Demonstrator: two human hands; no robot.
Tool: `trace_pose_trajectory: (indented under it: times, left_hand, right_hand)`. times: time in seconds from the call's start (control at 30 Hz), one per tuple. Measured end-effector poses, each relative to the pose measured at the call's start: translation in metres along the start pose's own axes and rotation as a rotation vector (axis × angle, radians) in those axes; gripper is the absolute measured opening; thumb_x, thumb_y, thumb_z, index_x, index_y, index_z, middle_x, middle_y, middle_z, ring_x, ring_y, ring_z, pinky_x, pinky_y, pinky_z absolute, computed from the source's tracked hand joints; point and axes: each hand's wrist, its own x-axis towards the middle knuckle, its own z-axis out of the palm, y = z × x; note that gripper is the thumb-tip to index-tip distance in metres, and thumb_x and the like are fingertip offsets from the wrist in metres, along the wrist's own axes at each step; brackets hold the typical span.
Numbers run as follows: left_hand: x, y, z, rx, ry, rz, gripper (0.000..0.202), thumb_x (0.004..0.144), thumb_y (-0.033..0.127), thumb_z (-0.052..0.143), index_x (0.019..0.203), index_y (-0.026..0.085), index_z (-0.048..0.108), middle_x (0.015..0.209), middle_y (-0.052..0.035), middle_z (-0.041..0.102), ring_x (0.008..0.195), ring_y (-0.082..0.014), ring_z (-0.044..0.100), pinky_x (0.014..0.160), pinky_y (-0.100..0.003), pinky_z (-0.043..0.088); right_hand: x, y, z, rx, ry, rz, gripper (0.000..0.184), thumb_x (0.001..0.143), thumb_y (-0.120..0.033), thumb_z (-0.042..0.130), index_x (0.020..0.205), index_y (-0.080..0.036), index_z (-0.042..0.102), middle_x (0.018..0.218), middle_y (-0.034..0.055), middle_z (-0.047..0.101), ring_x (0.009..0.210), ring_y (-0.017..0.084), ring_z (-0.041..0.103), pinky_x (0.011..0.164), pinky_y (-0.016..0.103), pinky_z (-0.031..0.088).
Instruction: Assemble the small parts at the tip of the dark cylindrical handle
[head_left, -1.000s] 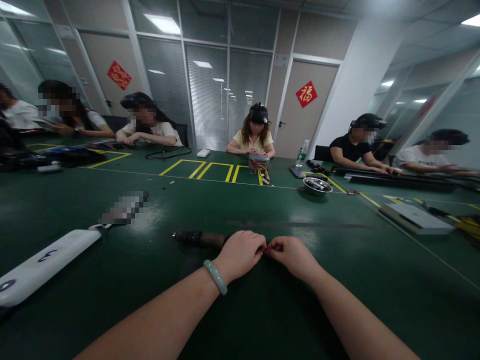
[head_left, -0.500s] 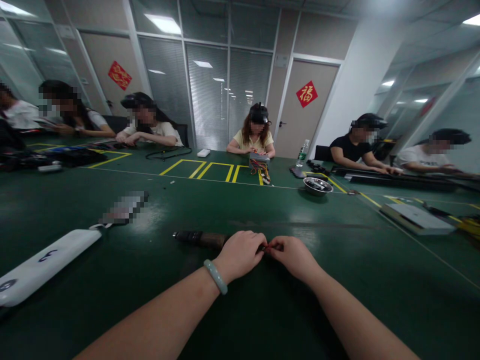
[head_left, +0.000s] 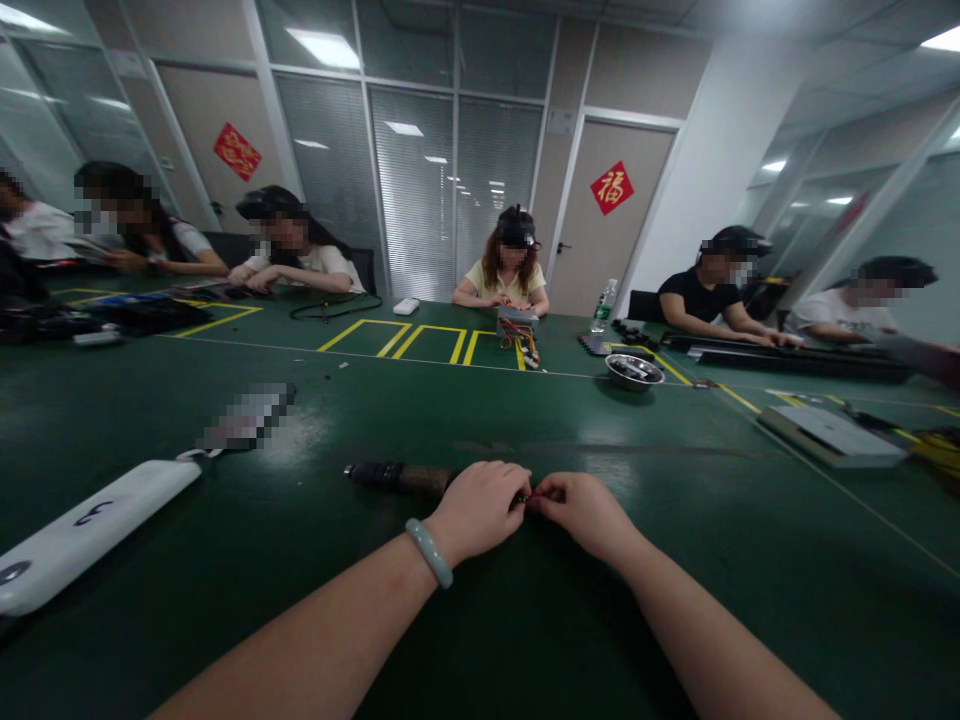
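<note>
A dark, rod-shaped tool (head_left: pixel 420 478) with a silver tip lies sideways on the green table, tip to the left. My left hand (head_left: pixel 484 505), a pale green bangle on its wrist, curls over the tool's right end, which it hides. My right hand (head_left: pixel 581 505) is closed in a pinch right beside the left fingertips. A tiny reddish bit (head_left: pixel 531 497) shows between the two hands, too small to name. Both hands rest low over the table.
A long white device marked 3 (head_left: pixel 105 530) lies at the left, strapped to a phone (head_left: pixel 251 415). Farther off are a metal bowl (head_left: pixel 634 372) of small parts, a water bottle (head_left: pixel 602 308) and a flat silver box (head_left: pixel 832 435). Several people sit around the table.
My hands and the tool keep nearly the same place and grip. At the far right, a blurred greyish thing has appeared by the seated person.
</note>
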Motion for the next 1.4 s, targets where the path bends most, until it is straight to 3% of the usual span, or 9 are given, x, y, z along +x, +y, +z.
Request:
trace_pose_trajectory:
  times: [0.5, 0.73, 1.4]
  left_hand:
    - [-0.0001, -0.0003, 0.0029, -0.004, 0.025, -0.007, 0.021, 0.081, 0.018, 0.056, 0.102, 0.021, 0.056, 0.104, -0.0031, 0.063, 0.098, -0.0208, 0.057, 0.090, -0.036, 0.042]
    - [-0.0007, 0.0005, -0.0007, 0.014, -0.021, -0.014, 0.015, 0.082, 0.021, 0.056, 0.097, 0.020, 0.056, 0.108, -0.0043, 0.061, 0.100, -0.0208, 0.057, 0.090, -0.036, 0.043]
    - [0.0005, -0.0011, 0.0034, 0.012, 0.009, 0.001, 0.012, 0.082, 0.019, 0.055, 0.094, 0.019, 0.058, 0.109, -0.0055, 0.062, 0.102, -0.0215, 0.057, 0.092, -0.038, 0.043]
  right_hand:
    - [0.0038, 0.0081, 0.0054, 0.002, 0.008, -0.017, 0.020, 0.081, -0.035, 0.058, 0.085, -0.021, 0.072, 0.074, 0.0004, 0.070, 0.063, 0.013, 0.058, 0.055, 0.022, 0.034]
    - [0.0022, 0.0057, 0.0029, 0.012, 0.002, -0.017, 0.019, 0.081, -0.034, 0.058, 0.084, -0.022, 0.072, 0.074, -0.0001, 0.070, 0.063, 0.013, 0.058, 0.054, 0.022, 0.033]
    - [0.0025, 0.0078, 0.0036, -0.003, 0.011, -0.030, 0.017, 0.080, -0.033, 0.058, 0.083, -0.023, 0.072, 0.073, -0.0007, 0.069, 0.062, 0.012, 0.057, 0.055, 0.022, 0.033]
